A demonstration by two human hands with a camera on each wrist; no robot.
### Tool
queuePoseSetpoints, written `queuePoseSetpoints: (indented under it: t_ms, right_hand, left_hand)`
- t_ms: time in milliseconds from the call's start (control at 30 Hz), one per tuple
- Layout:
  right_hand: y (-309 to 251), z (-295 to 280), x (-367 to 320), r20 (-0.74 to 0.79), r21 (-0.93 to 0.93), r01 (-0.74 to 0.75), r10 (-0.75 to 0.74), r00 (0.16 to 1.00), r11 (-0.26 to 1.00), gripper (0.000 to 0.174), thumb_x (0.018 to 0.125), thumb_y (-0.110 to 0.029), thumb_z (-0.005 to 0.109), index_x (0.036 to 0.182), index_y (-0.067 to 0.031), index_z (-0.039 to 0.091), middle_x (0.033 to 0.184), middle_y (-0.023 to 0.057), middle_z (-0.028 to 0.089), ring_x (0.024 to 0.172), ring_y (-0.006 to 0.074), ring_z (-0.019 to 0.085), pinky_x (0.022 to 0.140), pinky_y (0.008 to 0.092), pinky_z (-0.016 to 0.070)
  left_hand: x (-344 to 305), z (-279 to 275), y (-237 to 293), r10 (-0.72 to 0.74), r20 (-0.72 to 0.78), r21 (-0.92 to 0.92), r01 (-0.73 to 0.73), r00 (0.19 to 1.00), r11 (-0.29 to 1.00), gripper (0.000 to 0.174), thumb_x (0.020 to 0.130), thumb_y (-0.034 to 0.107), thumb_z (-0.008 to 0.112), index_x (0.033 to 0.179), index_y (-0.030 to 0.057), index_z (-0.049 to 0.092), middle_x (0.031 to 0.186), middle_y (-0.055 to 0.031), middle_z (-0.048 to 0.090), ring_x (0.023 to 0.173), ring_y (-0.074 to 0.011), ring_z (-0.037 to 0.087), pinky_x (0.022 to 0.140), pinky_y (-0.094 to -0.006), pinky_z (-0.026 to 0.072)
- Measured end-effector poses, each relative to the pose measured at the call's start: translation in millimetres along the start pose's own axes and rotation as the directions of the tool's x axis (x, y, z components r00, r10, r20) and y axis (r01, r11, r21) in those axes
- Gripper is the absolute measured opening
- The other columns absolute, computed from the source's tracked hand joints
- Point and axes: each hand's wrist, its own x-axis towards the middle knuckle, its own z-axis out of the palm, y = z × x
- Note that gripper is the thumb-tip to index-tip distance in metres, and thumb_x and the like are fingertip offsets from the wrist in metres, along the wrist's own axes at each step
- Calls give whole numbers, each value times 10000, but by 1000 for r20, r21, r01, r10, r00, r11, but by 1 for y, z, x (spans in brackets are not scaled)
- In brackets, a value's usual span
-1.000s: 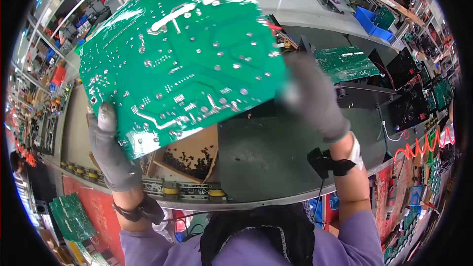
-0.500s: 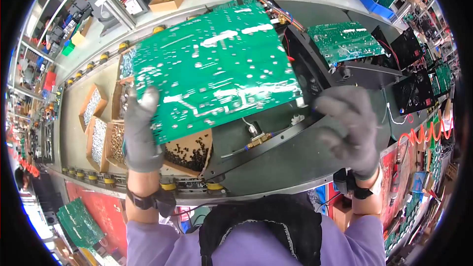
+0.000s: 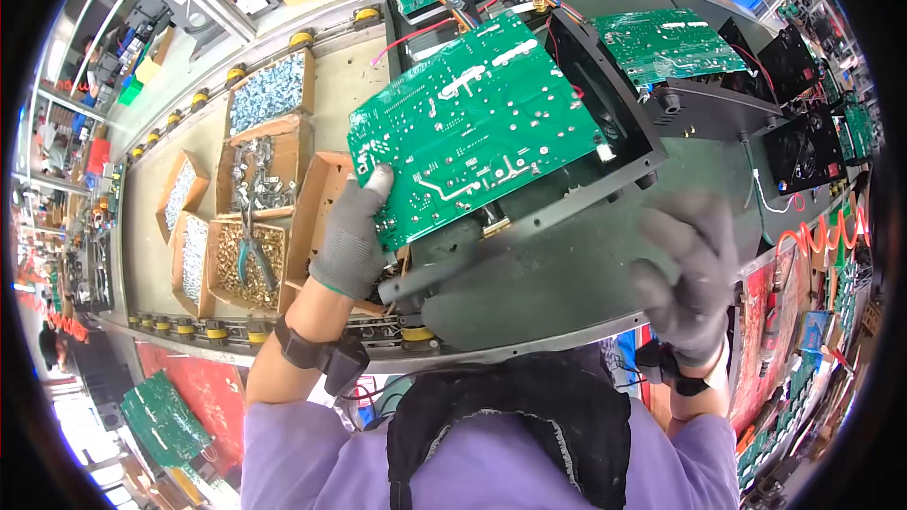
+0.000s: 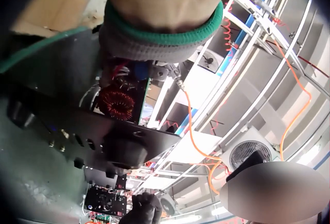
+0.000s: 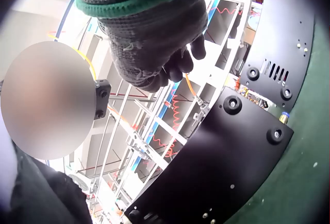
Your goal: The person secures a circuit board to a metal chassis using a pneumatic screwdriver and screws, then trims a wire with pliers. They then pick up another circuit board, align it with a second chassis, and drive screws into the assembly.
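Observation:
A large green circuit board, solder side up, hangs tilted over an open black metal chassis on the belt. My left hand, in a grey glove, pinches the board's near left corner, thumb on top. The left wrist view shows the glove cuff, a copper coil on the board's underside and the chassis wall. My gloved right hand hovers to the right of the chassis with loosely bent fingers, holding nothing. In the right wrist view the right hand is in the air above the black chassis.
Several cardboard boxes of screws and fittings sit at the left, with pliers on one. A second chassis with a green board stands at the right rear. An orange coiled hose hangs at the right edge. Dark belt lies in front.
The board came down from in front of the head camera to just over the black chassis. The right hand let go of it and drew back to the right.

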Motion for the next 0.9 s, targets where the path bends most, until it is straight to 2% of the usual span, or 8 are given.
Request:
queuePoseSetpoints:
  t_ms: [300, 367, 433, 500, 533, 667, 767, 900]
  right_hand:
    - [-1, 55, 39, 252, -80, 117, -93, 963, 990, 346, 646, -234, 759, 942, -163, 595, 899, 10, 546, 881, 241, 528, 780, 412, 381]
    - [12, 65, 46, 189, 44, 129, -135, 973, 991, 325, 660, -219, 757, 937, -156, 600, 876, 28, 561, 865, 263, 521, 760, 396, 378]
    - [16, 66, 53, 189, 17, 106, -107, 976, 994, 294, 674, -211, 752, 918, -137, 606, 860, 45, 580, 873, 277, 530, 771, 394, 387]
    - [22, 66, 55, 181, -13, 77, -74, 981, 997, 284, 669, -201, 755, 902, -123, 612, 882, 41, 601, 882, 277, 545, 784, 406, 396]
    - [21, 65, 56, 168, -38, 80, -73, 983, 996, 281, 670, -198, 755, 901, -114, 620, 878, 39, 615, 878, 275, 559, 782, 407, 408]
    - [26, 63, 60, 166, 16, 43, -45, 985, 999, 281, 670, -203, 760, 900, -113, 626, 857, 34, 618, 868, 275, 564, 760, 395, 416]
    - [26, 63, 65, 166, 37, 27, -33, 986, 999, 270, 679, -212, 761, 888, -105, 626, 845, 33, 622, 862, 277, 568, 746, 387, 422]
    - [30, 64, 79, 104, 22, 48, -50, 993, 999, 269, 700, -235, 756, 887, -91, 626, 846, 46, 626, 845, 283, 569, 748, 382, 425]
  left_hand:
    - [8, -21, -9, -41, -6, 29, 41, 999, 999, 436, 986, 333, 449, 1188, -39, 552, 1021, -122, 661, 854, -165, 659, 736, -307, 550]
    - [13, -20, 0, -190, -102, 258, 210, 977, 943, 430, 965, 371, 486, 1128, -15, 579, 934, -88, 669, 809, -153, 656, 667, -286, 540]
    - [28, -29, 2, -225, 18, 193, 217, 974, 957, 431, 942, 394, 524, 1104, -1, 578, 888, -67, 658, 769, -135, 645, 627, -269, 529]
    - [37, -23, 15, -284, 31, 437, 243, 958, 866, 443, 941, 409, 523, 1106, 1, 577, 869, -62, 650, 751, -117, 634, 596, -259, 513]
    - [41, -16, 8, -148, -7, 406, 138, 989, 903, 494, 928, 489, 532, 901, 8, 640, 684, -46, 629, 452, -95, 562, 355, -226, 425]
    - [73, -34, 9, -225, -61, 645, 211, 972, 735, 670, 834, 605, 593, 1094, -13, 600, 868, -69, 580, 720, -131, 511, 600, -266, 413]
    - [73, -33, 21, -268, -63, 644, 244, 961, 725, 726, 826, 638, 575, 1080, -42, 598, 862, -74, 585, 736, -135, 525, 604, -259, 414]
    - [71, -18, 33, -152, -74, 396, 169, 986, 902, 468, 892, 455, 624, 988, -2, 605, 771, -70, 610, 583, -147, 578, 516, -249, 480]
